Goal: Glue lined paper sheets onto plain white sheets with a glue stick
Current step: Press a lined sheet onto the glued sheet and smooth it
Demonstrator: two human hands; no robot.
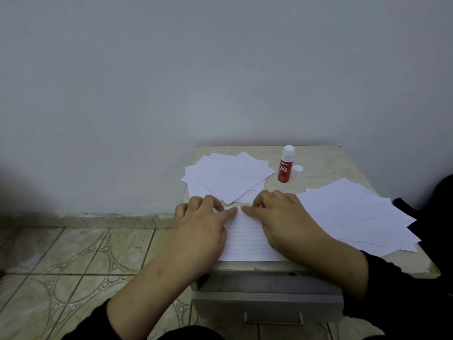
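A lined sheet [247,238] lies at the front of the small table [343,165], over a plain sheet whose top edge peeks out. My left hand [201,224] and my right hand [284,217] both press flat on it, index fingertips almost meeting near its top edge. Neither hand holds anything. A red glue stick [285,168] stands upright behind my right hand, uncapped, with its white cap [297,171] beside it. A loose pile of plain white sheets [228,177] sits at the back left. A stack of lined sheets [355,214] lies to the right.
The table stands against a grey wall [220,69] and has a drawer with a metal handle [273,317] under its front edge. Patterned floor tiles [73,266] spread out to the left. A dark object [438,192] borders the table's right side.
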